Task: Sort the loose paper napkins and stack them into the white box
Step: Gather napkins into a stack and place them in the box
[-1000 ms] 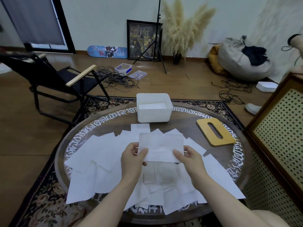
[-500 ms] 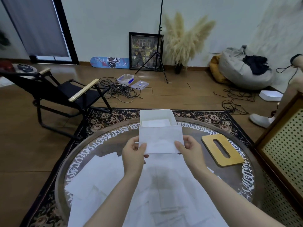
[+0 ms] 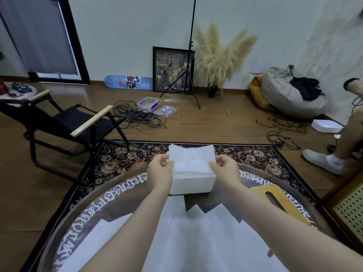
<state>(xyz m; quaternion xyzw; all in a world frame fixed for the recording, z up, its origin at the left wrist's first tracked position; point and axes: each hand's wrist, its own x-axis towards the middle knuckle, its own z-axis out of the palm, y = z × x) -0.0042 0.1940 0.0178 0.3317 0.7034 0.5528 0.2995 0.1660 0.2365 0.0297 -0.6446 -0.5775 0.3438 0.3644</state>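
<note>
A folded white napkin hangs over the open top of the white box, which stands at the far side of the round table. My left hand pinches the napkin's left edge and my right hand pinches its right edge. The napkin hides the inside of the box. Several loose white napkins lie spread over the near part of the table, under my forearms.
A yellow wooden lid with a slot lies on the table's right side. A black folding chair stands to the left, and cables lie on the floor. A person's leg and white shoe are at the right, beside a perforated cabinet.
Both hands have carried the napkin forward from above the loose pile to over the box. The view has tilted up and moved closer to the box.
</note>
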